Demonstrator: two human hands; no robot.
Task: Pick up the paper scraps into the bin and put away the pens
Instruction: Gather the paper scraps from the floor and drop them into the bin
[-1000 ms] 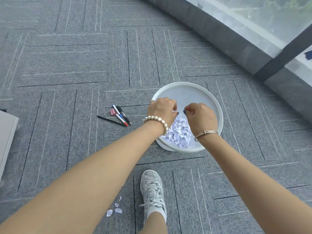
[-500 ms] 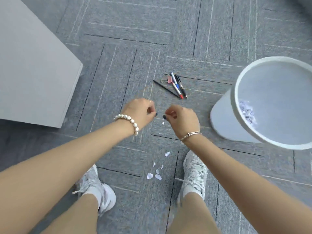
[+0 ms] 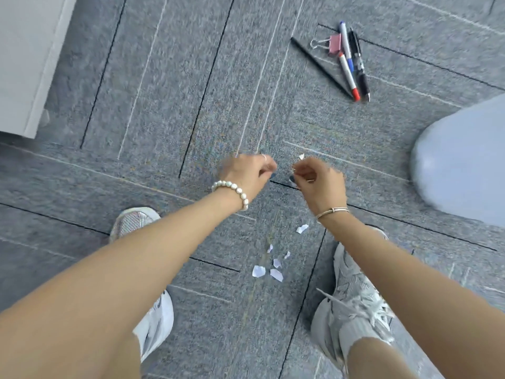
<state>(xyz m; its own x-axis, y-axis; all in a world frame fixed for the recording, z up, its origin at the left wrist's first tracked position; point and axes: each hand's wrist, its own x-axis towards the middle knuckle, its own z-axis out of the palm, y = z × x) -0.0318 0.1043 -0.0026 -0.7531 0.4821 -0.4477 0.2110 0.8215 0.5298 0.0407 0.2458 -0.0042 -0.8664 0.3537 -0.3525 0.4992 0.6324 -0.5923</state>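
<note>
We are holding left hand (image 3: 250,170) and right hand (image 3: 318,177) curled, grip unclear, above paper scraps (image 3: 269,266) on carpet (image 3: 164,119); pens (image 3: 348,60) lying beyond.

The floor is grey carpet tile (image 3: 153,86), laid in squares whose ribbed grain turns from one tile to the next, with thin pale stripes and dark seams running across it. At the upper left stands the corner of a pale grey cabinet (image 3: 24,58), its base resting on the carpet. The light is soft and even, casting only faint shadows.
</note>
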